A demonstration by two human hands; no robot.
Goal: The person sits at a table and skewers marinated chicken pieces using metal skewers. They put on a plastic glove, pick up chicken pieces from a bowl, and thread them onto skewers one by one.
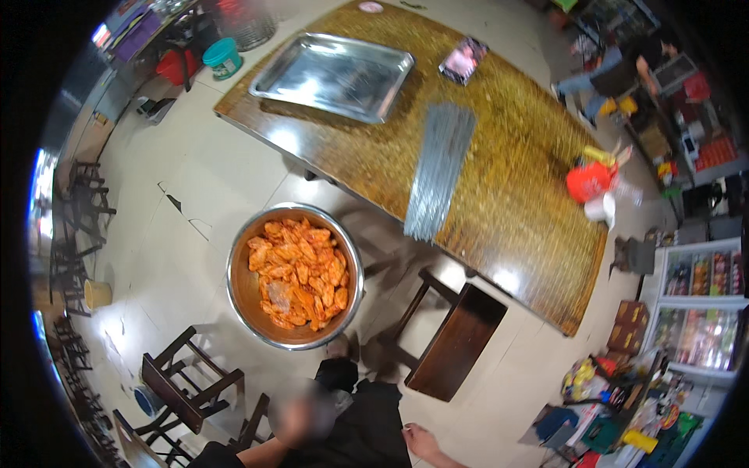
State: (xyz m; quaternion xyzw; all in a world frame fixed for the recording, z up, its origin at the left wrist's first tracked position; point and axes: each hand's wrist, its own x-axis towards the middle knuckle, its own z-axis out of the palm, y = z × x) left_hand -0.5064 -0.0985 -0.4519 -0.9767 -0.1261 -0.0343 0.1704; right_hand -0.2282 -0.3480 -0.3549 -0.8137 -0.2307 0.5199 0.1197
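Note:
My left hand (298, 418) is over my dark trousers at the lower middle, blurred, so its grip is unclear. Beside my right thigh hangs my right hand (421, 441), fingers loosely bent, nothing visible in it. In front of me stands a round metal basin (234, 319), holding orange-coated pieces that look like marinated chicken wings (301, 257). A translucent patch, perhaps plastic film (281, 295), lies on them. Beyond, on a wooden table (509, 175), rest a bundle of thin grey skewers (439, 169) and a shiny rectangular metal tray (339, 76). Neither hand touches these.
A dark wooden bench (456, 345) stands right of the basin by the table edge, and a wooden stool (187, 386) at lower left. The table also holds a pink-and-dark packet (464, 60), a red bag (591, 181) and a white roll (600, 209). A person (620, 70) sits at far right.

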